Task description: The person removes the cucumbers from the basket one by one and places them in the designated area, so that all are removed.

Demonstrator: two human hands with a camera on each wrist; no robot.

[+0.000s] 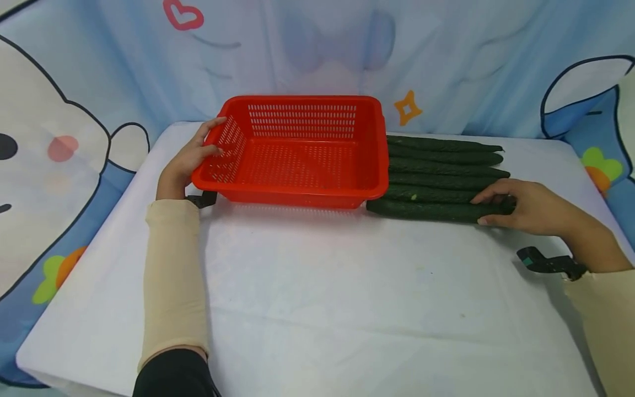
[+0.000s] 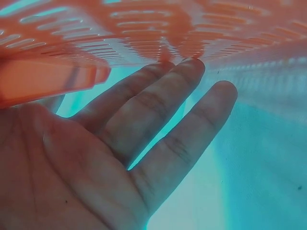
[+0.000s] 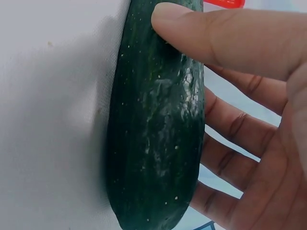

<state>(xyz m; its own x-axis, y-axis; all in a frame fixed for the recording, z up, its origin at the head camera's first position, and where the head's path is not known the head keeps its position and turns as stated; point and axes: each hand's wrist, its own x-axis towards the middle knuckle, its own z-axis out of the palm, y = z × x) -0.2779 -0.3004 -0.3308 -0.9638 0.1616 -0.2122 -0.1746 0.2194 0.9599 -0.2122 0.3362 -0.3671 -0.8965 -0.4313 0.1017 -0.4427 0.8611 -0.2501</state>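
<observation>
A red plastic basket [image 1: 302,196] with slotted walls stands at the far side of the table, nothing inside it. My left hand [image 1: 190,157] holds its left side, thumb and a finger over the rim. Seen from the left wrist, the other fingers [image 2: 153,108] reach beneath the slotted plastic. Several dark green cucumbers [image 1: 444,168] lie side by side to the right of the basket, their left ends partly hidden by it. My right hand [image 1: 538,209] grips the right end of the nearest cucumber [image 3: 153,124], thumb on the near side and fingers around the far side.
A white cloth [image 1: 327,298] covers the table. Behind it hangs a light blue curtain [image 1: 446,66] with cartoon prints. A black wrist mount [image 1: 550,262] sits below the right hand, close over the cloth.
</observation>
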